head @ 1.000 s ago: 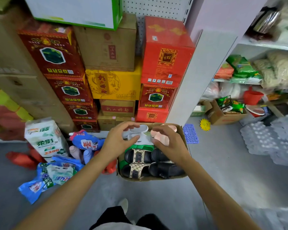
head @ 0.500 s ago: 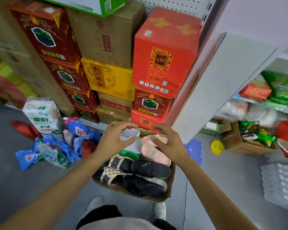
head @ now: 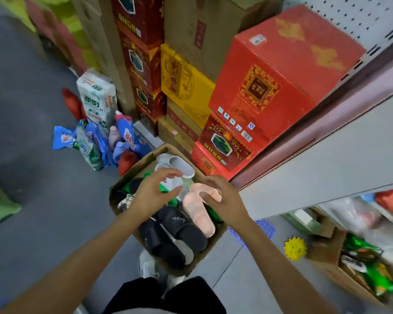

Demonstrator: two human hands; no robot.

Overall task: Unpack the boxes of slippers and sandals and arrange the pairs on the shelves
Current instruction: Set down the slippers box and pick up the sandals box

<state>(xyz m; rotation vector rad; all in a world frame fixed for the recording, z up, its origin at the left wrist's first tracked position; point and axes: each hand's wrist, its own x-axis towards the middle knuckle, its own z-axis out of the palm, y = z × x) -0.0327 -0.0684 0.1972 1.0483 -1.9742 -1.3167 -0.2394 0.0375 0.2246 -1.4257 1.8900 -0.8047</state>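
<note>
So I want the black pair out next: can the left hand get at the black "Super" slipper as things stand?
Probably yes. The left hand hovers over the cardboard box holding nothing, and the black "Super" slipper lies on top nearby, uncovered; the right hand is off on the pink slipper.

Left hand (head: 153, 196) covers the middle of the cardboard box (head: 132, 177); the patterned slippers (head: 125, 202) and green slippers (head: 166, 189) show only as slivers. Right hand (head: 225, 200) hides the pink slippers' (head: 197, 211) toe ends. Can't tell if the left fingers touch the white slippers (head: 179, 165). Shelf goods (head: 372, 264) on the right are blurred and cut by the edge. Box labels unreadable.
</note>
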